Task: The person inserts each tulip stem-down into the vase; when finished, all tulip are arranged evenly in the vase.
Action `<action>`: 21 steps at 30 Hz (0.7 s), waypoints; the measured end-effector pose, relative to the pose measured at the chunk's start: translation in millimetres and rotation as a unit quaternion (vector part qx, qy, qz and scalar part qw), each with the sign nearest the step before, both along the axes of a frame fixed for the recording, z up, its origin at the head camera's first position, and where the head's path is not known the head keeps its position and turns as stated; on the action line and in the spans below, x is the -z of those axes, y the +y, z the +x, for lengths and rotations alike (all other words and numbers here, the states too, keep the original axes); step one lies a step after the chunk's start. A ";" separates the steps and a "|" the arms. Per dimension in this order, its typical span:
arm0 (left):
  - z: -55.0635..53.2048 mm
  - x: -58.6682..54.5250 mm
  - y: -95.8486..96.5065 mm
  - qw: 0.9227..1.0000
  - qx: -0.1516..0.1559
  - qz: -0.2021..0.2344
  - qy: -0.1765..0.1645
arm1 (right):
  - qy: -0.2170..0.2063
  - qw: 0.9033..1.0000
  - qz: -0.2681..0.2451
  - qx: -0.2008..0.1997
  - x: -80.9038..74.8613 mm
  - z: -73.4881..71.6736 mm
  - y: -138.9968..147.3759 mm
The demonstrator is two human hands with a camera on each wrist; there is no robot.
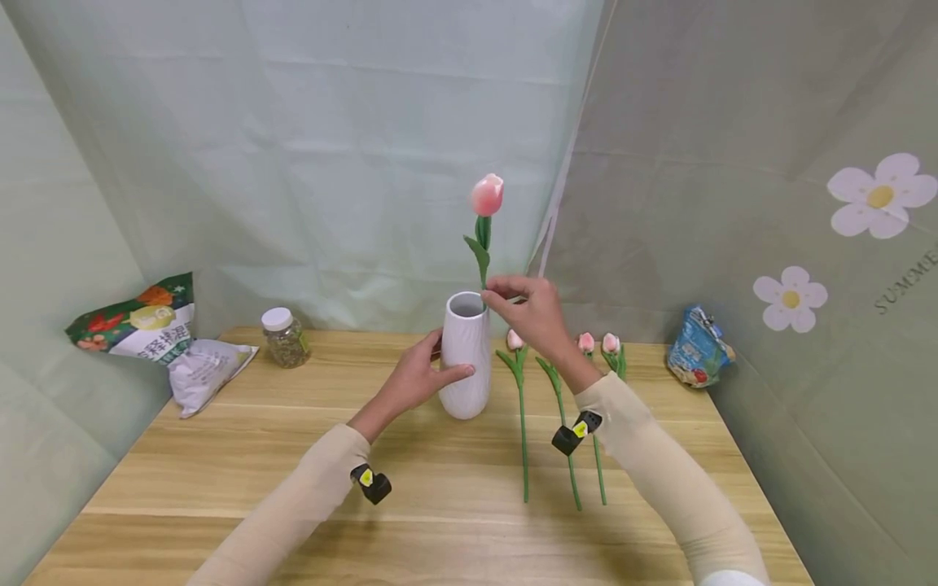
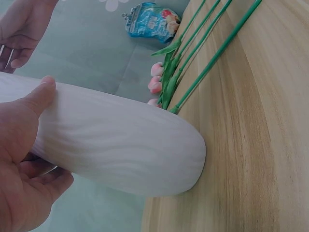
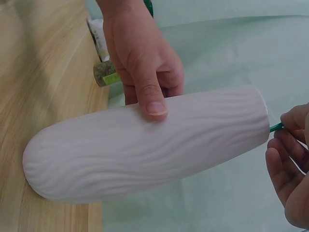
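A white vase [image 1: 466, 358] with a wavy relief stands upright on the wooden table. My left hand [image 1: 416, 376] grips its side, the thumb across the front and the fingers behind. Above the rim, my right hand [image 1: 533, 313] pinches the green stem of a pink tulip [image 1: 487, 195] between thumb and fingers. The bloom points up, and the stem's lower part goes into the vase mouth; its end is hidden inside. In the right wrist view a short bit of green stem [image 3: 276, 127] shows between the vase rim and my right fingertips.
Several more pink tulips [image 1: 523, 423] lie on the table [image 1: 308, 505] right of the vase, partly under my right forearm. A white-lidded jar [image 1: 287, 346] and printed bags [image 1: 150, 321] are at the back left. A blue packet [image 1: 698, 350] sits at the back right, near curtain walls.
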State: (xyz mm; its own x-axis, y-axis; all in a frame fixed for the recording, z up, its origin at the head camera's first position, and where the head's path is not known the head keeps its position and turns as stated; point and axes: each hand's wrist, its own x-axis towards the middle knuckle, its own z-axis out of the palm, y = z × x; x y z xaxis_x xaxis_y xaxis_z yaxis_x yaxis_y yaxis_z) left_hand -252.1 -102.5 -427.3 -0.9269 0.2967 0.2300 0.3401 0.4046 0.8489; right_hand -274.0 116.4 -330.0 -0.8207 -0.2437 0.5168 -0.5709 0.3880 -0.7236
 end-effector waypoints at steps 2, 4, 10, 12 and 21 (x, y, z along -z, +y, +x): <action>0.4 -0.1 -0.1 1.000 -0.002 -0.001 -0.002 | 0.001 1.000 0.003 0.001 1.4 -0.2 0.5; 0.7 -0.3 -0.2 1.000 -0.002 -0.002 -0.003 | 0.002 1.000 0.007 0.001 2.3 0.0 0.8; 0.3 0.1 -0.1 1.000 0.000 -0.003 -0.001 | 0.003 1.000 0.022 0.009 4.7 0.4 1.2; -0.3 0.7 -0.3 1.000 0.000 -0.003 0.000 | 0.000 1.000 0.028 0.013 5.7 0.7 1.2; -0.9 -0.7 -0.3 1.000 0.005 -0.005 0.004 | -0.005 1.000 0.028 0.007 7.6 -0.6 1.4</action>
State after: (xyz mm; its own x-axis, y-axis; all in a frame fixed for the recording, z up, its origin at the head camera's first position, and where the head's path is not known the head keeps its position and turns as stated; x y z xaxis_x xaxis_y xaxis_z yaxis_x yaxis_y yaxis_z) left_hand -253.0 -102.9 -426.6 -0.9219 0.3081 0.2348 0.3514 0.4099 0.8417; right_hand -274.5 117.8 -337.6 -0.8291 -0.2598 0.4950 -0.5581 0.4367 -0.7055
